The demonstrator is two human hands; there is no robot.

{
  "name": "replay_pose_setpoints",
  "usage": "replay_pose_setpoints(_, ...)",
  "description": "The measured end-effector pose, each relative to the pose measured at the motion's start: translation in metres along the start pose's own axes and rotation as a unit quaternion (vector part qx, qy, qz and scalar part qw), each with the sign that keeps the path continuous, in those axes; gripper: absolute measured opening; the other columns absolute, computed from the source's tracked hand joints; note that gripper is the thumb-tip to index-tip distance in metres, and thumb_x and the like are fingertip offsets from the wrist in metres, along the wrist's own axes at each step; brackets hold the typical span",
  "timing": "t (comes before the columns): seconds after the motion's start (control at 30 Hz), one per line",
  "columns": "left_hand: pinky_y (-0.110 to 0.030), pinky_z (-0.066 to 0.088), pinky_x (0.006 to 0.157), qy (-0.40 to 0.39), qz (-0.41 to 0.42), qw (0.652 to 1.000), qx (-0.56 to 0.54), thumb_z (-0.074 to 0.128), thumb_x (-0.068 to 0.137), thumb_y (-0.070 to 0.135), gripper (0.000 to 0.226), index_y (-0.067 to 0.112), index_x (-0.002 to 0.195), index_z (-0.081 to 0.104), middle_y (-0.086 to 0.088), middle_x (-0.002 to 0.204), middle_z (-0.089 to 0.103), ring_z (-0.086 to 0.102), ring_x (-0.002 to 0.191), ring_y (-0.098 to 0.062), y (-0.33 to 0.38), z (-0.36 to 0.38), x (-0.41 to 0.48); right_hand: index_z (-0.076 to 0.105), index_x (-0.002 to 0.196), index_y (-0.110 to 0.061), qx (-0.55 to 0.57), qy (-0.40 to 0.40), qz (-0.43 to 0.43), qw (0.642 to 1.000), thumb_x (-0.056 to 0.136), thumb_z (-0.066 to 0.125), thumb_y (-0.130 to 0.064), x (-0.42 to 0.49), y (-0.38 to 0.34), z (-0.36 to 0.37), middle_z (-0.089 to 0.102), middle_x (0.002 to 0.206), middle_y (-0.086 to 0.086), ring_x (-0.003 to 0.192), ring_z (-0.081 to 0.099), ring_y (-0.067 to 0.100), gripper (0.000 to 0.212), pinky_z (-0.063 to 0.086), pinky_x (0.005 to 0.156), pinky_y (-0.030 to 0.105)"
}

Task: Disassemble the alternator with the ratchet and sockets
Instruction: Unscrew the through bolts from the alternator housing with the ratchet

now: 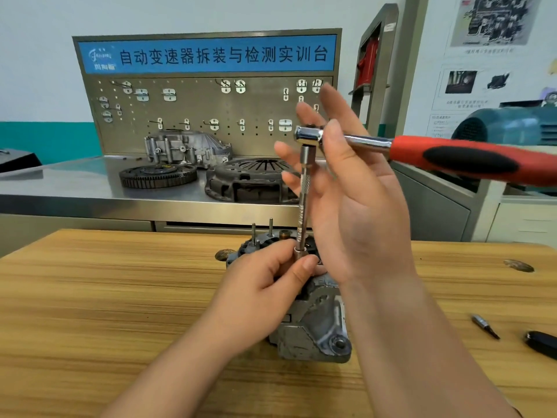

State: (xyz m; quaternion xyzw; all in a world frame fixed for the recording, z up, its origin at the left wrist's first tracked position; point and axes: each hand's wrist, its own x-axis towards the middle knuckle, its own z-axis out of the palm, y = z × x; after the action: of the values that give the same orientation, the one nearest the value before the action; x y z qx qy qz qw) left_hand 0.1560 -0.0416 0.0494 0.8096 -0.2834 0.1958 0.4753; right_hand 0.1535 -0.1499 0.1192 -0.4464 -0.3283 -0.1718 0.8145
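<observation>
**Seating the socket on an alternator fastener**

The alternator [313,321] is sitting in the middle of the wooden worktop [120,297], its rear end turned up so that the fasteners are facing the tool. Two thin studs [253,233] are sticking up from it at 11 o'clock.

The left hand [265,285] is pinching the socket [300,251] between thumb and forefinger, right where it is meeting the alternator. This is probably steadying the socket so it is not slipping off while the tool is being lined up.

A long extension bar [304,200] is rising almost upright from the socket to the ratchet [307,135], whose red and black handle is pointing out toward 3 o'clock. The right hand [355,191] is standing open beside the bar, fingers spread and fairly straight, with the thumb lying across the ratchet's neck and not wrapping it. That loose hold seems to be balancing the tool rather than applying force, so the turning is likely not yet underway. How fully the socket is seated is hidden by the fingers.

At 3 to 4 o'clock from the alternator a small driver bit [485,326] and a dark object [542,342] are lying apart on the worktop. At 12 o'clock, a steel bench [75,188] is carrying a toothed ring gear [158,175] and a clutch cover [250,182].
</observation>
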Motion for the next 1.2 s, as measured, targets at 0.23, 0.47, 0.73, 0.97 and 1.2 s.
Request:
replay_pose_setpoints(0.23,-0.043,0.049,0.069,-0.012,-0.001,1.0,0.017,0.046,0.085,0.046,0.035,0.017,0.085,0.065,-0.002,0.074,0.066,0.059,0.071,-0.018,-0.0022,-0.0001,-0.0016,0.062,0.113,-0.019,0.018,0.003,0.062,0.998,0.081,0.047,-0.048,-0.0012,0.003,-0.0002,0.074,0.099,0.003,0.077,0.07,0.019,0.045,0.055,0.077,0.03)
replay_pose_setpoints(0.47,-0.027,0.035,0.051,0.015,-0.012,1.0,0.019,0.043,0.088,0.052,0.038,0.022,0.069,0.057,0.015,0.054,0.052,0.046,0.052,-0.001,-0.0023,0.0036,0.0002,0.065,0.111,-0.031,0.013,-0.003,-0.009,1.0,0.089,0.054,-0.021,-0.0006,0.0001,0.0,0.065,0.125,-0.004,0.093,0.067,0.018,0.026,0.051,0.076,0.026)
replay_pose_setpoints(0.73,-0.026,0.034,0.051,0.0,-0.014,1.0,0.023,0.047,0.084,0.046,0.034,0.017,0.071,0.059,0.012,0.055,0.052,0.045,0.053,-0.003,-0.0046,-0.0011,-0.0003,0.062,0.114,-0.021,0.028,0.005,0.073,0.997,0.087,0.044,-0.048,-0.0021,0.002,0.0009,0.075,0.096,0.002,0.079,0.07,0.019,0.042,0.056,0.074,0.027)
replay_pose_setpoints(0.97,-0.031,0.034,0.051,0.02,-0.012,1.0,0.013,0.051,0.089,0.052,0.037,0.022,0.067,0.057,0.005,0.053,0.051,0.044,0.051,-0.01,-0.0041,0.004,-0.0007,0.066,0.107,-0.03,0.05,-0.008,0.025,0.998,0.088,0.054,-0.023,0.0003,-0.0017,0.0022,0.067,0.116,-0.006,0.1,0.058,0.017,0.023,0.045,0.079,0.027)
replay_pose_setpoints(1.2,-0.029,0.033,0.053,-0.001,-0.02,1.0,-0.014,0.048,0.08,0.055,0.033,0.024,0.069,0.057,0.013,0.053,0.047,0.042,0.053,-0.004,-0.0069,0.0014,-0.0003,0.062,0.112,-0.018,0.069,0.003,0.102,0.992,0.09,0.04,-0.045,-0.0003,0.0008,0.0014,0.075,0.092,-0.002,0.085,0.07,0.019,0.041,0.053,0.075,0.026)
